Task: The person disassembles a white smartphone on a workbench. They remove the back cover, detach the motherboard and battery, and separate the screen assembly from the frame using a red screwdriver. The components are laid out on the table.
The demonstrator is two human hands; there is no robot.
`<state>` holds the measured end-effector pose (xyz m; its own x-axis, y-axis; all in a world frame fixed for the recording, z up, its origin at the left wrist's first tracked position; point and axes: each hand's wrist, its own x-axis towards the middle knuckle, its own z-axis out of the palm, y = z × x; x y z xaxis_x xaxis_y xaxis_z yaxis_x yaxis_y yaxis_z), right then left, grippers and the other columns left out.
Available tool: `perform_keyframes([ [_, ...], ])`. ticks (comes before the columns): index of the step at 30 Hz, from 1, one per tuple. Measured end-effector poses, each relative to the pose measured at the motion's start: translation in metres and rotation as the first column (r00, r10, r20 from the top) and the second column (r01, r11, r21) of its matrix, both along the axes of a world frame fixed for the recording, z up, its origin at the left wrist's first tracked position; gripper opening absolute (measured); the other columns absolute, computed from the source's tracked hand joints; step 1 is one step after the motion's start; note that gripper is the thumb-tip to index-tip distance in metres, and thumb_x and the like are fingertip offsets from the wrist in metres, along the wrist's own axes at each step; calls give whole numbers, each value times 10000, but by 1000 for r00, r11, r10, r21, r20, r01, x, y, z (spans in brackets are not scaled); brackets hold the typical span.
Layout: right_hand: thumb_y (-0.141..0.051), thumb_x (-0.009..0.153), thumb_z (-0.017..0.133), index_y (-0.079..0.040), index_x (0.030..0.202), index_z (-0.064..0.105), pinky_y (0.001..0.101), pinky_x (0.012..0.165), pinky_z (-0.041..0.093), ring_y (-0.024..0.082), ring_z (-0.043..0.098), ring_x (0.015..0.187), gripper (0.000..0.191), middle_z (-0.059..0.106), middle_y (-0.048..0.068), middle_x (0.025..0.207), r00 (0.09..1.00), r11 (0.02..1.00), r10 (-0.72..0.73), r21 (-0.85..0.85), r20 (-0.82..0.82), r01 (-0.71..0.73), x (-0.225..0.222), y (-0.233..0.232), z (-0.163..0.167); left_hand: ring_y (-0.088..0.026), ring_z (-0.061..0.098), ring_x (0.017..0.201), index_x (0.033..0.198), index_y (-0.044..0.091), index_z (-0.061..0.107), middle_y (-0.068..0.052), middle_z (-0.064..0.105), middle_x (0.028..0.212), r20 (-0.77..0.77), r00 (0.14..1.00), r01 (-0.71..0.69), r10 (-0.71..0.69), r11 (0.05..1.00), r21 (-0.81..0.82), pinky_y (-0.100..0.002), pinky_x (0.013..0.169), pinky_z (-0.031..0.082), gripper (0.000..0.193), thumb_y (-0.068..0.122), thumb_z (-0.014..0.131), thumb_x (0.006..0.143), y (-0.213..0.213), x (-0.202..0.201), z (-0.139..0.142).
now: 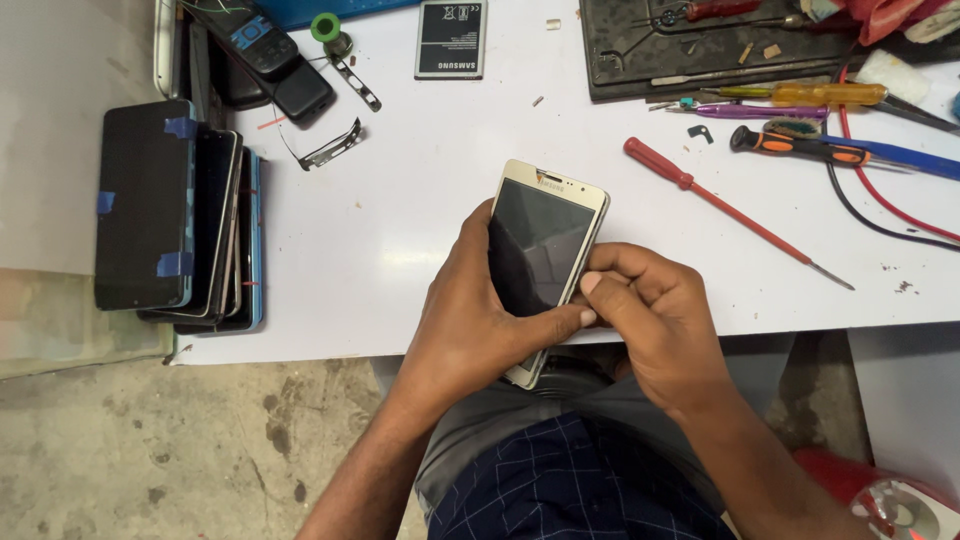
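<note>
A gold-framed smartphone (pixel 545 235) with a dark screen is held over the near edge of the white table (pixel 420 220). My left hand (pixel 470 320) wraps around its left side and lower end, thumb lying across the screen's bottom. My right hand (pixel 650 310) is curled against the phone's right edge, its fingertips pressing on the frame close to my left thumb.
A red-handled screwdriver (pixel 700 190) lies to the right. More screwdrivers and tools (pixel 800 120) and a black tray (pixel 700 50) sit at the back right. A loose phone battery (pixel 451 38) is at the back; stacked phones (pixel 175 215) are at the left.
</note>
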<state>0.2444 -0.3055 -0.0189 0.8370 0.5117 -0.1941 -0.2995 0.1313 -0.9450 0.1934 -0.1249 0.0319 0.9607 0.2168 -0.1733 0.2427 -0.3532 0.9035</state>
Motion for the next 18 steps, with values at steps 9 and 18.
perform_keyframes([
  [9,-75,1001,610,74,1066,680,271,680,596,116,685,712,176,717,99,808,999,999,-31,-45,-11,31,3,6,-3,-332,673,1176,1456,-105,353,-258,641,1238,76,997,8,-4,999,-50,-435,970,565,1086,355,917,651,5,-6,-7],
  [18,-135,1070,532,59,1166,666,299,696,588,157,692,774,254,724,124,941,980,989,-65,115,-186,87,16,-6,-2,-141,646,708,1159,-57,682,-104,718,875,-71,988,-145,138,663,-735,-277,634,550,330,230,637,1002,19,-10,-34],
])
